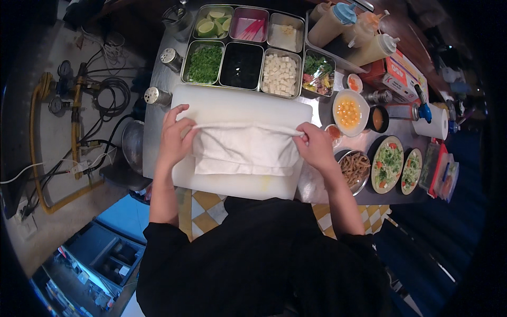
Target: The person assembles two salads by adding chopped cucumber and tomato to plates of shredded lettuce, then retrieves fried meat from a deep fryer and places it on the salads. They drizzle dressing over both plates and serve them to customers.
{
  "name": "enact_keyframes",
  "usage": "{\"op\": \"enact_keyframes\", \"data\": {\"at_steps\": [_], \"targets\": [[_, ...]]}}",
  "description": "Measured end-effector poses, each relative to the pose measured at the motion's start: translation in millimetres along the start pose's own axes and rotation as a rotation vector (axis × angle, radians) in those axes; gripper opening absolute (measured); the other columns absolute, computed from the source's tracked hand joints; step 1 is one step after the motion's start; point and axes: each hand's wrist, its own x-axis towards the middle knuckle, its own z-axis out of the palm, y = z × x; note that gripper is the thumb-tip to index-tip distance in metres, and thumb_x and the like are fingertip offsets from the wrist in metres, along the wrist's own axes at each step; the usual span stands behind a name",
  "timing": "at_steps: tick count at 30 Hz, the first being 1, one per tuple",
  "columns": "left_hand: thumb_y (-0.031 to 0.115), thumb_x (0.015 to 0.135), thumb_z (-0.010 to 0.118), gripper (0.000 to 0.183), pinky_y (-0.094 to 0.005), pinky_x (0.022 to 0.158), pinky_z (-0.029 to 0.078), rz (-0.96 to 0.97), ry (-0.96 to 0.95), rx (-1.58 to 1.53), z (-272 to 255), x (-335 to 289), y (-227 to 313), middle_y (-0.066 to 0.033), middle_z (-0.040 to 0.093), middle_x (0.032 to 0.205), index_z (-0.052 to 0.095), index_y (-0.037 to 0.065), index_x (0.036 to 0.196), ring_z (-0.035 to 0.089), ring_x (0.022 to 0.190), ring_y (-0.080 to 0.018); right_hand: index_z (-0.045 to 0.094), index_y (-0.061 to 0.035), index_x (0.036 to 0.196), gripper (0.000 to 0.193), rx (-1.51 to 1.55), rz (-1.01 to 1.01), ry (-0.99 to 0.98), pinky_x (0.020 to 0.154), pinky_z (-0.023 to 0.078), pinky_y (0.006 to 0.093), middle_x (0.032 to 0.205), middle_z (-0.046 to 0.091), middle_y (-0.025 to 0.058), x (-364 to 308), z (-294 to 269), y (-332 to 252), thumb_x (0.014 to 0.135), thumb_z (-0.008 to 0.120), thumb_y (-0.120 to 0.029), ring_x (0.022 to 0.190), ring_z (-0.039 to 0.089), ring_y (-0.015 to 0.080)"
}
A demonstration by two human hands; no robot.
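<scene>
Plainly, from the head view, the cloth (pixel 243 150) lies on the board (pixel 243 105), its top edge drawn nearly straight between both hands. Left hand (pixel 173 138) pinches the upper left corner between thumb and fingertips, one finger raised away from it; right hand (pixel 318 145) grips the upper right corner, fingers curled in. Folds cross the cloth, and its lower part lies flat. Beyond the board stand metal pans (pixel 262 67), with limes (pixel 213 24), herbs (pixel 205 64) and white cubes (pixel 280 73) among their contents. Two shakers (pixel 157 96) stand left of these. Off to the right are a bowl (pixel 346 94) of yellow balls, brown strips (pixel 355 169) in a round dish, two plates (pixel 374 168) of greens and a torch (pixel 404 111).
</scene>
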Motion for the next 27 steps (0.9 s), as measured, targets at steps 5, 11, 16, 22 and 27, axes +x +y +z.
{"op": "enact_keyframes", "data": {"at_steps": [5,11,16,22,27], "targets": [[0.019,0.069,0.079,0.03,-0.0492,0.107,0.032,0.009,-0.382,0.033,-24.6,-35.9,14.7,-0.0241,0.046,0.14,0.069,0.007,0.096,0.031,0.138,-0.0436,0.065,-0.0085,0.106,0.031,-0.147,-0.199,-0.644,0.073,0.05,0.0411,0.082,0.065,0.0125,-41.7,-29.5,8.1,0.08,0.068,-0.026,0.083,0.063,0.0314],[0.019,0.074,0.077,0.041,-0.0419,0.089,0.045,-0.189,-0.378,-0.12,24.0,-50.0,55.2,-0.0182,0.064,0.106,0.063,0.002,0.108,0.057,0.108,-0.0334,0.062,-0.0059,0.113,0.041,-0.043,0.082,-0.246,0.073,0.049,0.0404,0.083,0.064,0.0139,-49.5,-44.7,7.4,0.081,0.067,-0.029,0.081,0.063,0.0315],[0.022,0.079,0.074,0.035,-0.039,0.075,0.048,-0.362,-0.061,-0.604,68.4,-36.9,113.8,-0.0101,0.061,0.083,0.062,0.001,0.105,0.058,0.078,-0.0292,0.062,-0.004,0.109,0.033,0.108,0.021,-0.093,0.064,0.047,0.034,0.074,0.059,0.0076,-57.3,-52.2,13.0,0.081,0.07,-0.019,0.067,0.058,0.0198],[0.017,0.082,0.069,0.021,-0.0308,0.057,0.041,-0.044,-0.006,-0.079,134.4,-45.4,100.1,-0.0049,0.052,0.069,0.055,0.003,0.077,0.051,0.065,-0.0155,0.061,-0.0038,0.11,0.035,0.083,0.045,-0.067,0.067,0.048,0.0359,0.078,0.062,0.009,-100.4,-47.2,44.6,0.082,0.07,-0.023,0.072,0.06,0.0232],[-0.002,0.07,0.067,0.019,-0.0352,0.074,0.048,0.184,0.459,0.028,47.0,-13.7,109.5,-0.014,0.06,0.084,0.048,0.002,0.069,0.06,0.078,-0.0276,0.062,-0.0064,0.108,0.035,0.189,0.198,-0.091,0.072,0.05,0.0418,0.084,0.066,0.0124,-155.9,-59.4,81.5,0.083,0.069,-0.029,0.081,0.065,0.0309]]}}
